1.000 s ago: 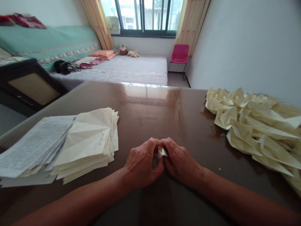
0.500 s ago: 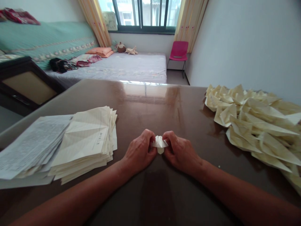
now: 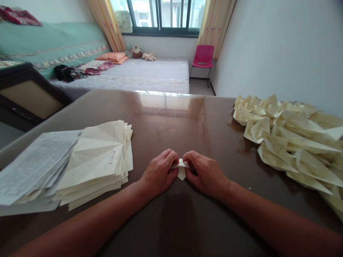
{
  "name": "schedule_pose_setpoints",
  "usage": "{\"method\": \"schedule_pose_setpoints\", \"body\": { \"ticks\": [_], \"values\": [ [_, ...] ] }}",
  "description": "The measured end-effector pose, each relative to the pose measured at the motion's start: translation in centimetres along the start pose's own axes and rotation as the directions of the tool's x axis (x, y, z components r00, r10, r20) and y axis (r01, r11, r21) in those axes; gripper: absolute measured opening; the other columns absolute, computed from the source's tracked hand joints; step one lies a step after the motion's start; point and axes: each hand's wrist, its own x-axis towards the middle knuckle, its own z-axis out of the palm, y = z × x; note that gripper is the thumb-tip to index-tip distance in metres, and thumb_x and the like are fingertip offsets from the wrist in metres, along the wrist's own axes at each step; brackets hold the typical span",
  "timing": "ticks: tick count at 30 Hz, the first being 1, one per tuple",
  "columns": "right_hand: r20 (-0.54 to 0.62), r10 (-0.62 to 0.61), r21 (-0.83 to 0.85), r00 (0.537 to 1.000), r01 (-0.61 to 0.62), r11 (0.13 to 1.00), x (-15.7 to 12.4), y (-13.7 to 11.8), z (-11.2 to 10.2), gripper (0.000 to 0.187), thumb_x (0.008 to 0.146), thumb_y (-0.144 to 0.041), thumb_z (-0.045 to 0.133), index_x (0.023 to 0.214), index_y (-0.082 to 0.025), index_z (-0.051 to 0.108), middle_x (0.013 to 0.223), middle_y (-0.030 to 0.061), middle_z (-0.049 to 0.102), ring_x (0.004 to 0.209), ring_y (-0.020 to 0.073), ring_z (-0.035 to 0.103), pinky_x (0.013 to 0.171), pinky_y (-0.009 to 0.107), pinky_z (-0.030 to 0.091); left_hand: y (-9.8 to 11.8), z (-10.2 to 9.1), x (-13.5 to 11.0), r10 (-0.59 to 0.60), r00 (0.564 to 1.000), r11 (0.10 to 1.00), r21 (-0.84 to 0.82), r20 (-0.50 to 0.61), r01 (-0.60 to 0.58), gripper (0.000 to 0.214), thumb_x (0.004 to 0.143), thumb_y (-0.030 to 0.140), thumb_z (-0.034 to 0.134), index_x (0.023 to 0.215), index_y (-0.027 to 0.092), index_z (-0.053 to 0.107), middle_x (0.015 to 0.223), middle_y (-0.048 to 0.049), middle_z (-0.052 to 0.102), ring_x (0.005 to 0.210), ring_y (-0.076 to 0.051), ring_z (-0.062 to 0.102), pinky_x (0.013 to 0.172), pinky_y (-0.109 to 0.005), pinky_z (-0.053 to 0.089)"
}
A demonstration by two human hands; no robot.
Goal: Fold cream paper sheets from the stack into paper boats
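A small folded piece of cream paper (image 3: pixel 181 173) is held between my two hands, low over the middle of the brown table. My left hand (image 3: pixel 161 169) pinches its left side between thumb and fingers. On the opposite side my right hand (image 3: pixel 205 170) grips it the same way. A pointed flap hangs toward me between the thumbs. The fingers cover both ends of the paper, so its full shape is hidden.
To the left lie a stack of creased cream sheets (image 3: pixel 93 153) and a pile of printed pages (image 3: pixel 34 166). Many folded paper pieces (image 3: pixel 292 139) are heaped at the right on the glossy table (image 3: pixel 166 132). Beyond stand a bed (image 3: pixel 150 75) and a pink chair (image 3: pixel 203 57).
My hands have drawn slightly closer together. The folded paper has tipped, so less of its upper part and more of its lower pointed flap shows.
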Motion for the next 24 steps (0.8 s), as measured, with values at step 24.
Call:
{"method": "schedule_pose_setpoints", "body": {
  "ticks": [24],
  "values": [
    [0.257,-0.333,-0.253,0.907,0.395,0.883,0.2,1.1,-3.1,0.017,0.093,-0.025,0.050,0.099,-0.023,0.066,0.103,0.0053,0.065,0.091,0.0165,0.055,0.080,0.030,0.041,0.9,-2.4,-1.6,0.302,0.924,0.787,0.486,0.235,-0.381,0.019,0.094,0.021,0.048,0.110,0.018,0.058,0.112,-0.0053,0.065,0.103,-0.019,0.059,0.080,-0.031,0.048]
  ]
}}
